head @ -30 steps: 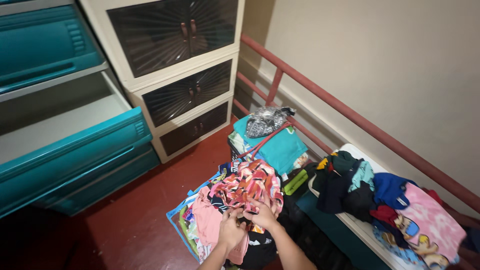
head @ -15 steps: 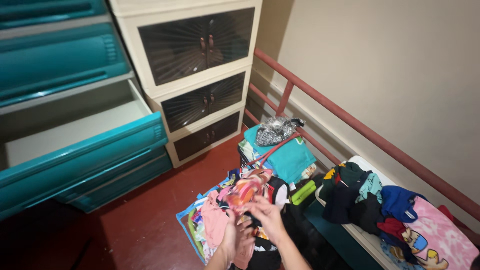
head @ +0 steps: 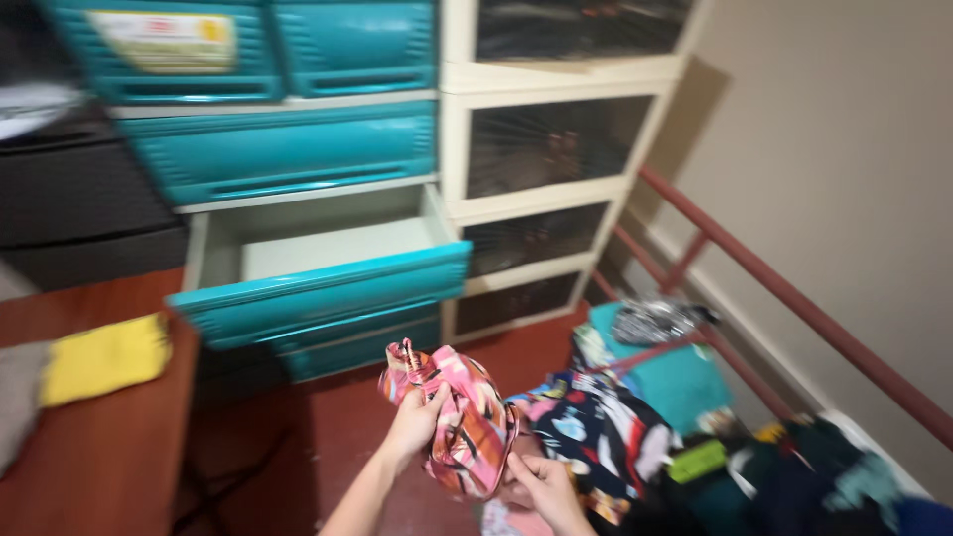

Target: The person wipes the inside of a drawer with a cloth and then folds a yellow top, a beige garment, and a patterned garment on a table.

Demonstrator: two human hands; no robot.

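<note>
Holding up pink patterned cloth (head: 459, 417), bottom centre: left hand (head: 412, 427) grips top, right hand (head: 536, 486) grips bottom. Folding step; needs edges lined up w/ care.

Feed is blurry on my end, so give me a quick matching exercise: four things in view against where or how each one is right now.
Things:
1. pink patterned garment
2. teal drawer
3. yellow cloth
4. teal folded cloth

States:
A. pulled out, nothing visible inside
B. lying on the brown surface at left
C. held up in both hands
D. on the clothes pile by the red railing

Pairs: 1-C, 2-A, 3-B, 4-D
</note>
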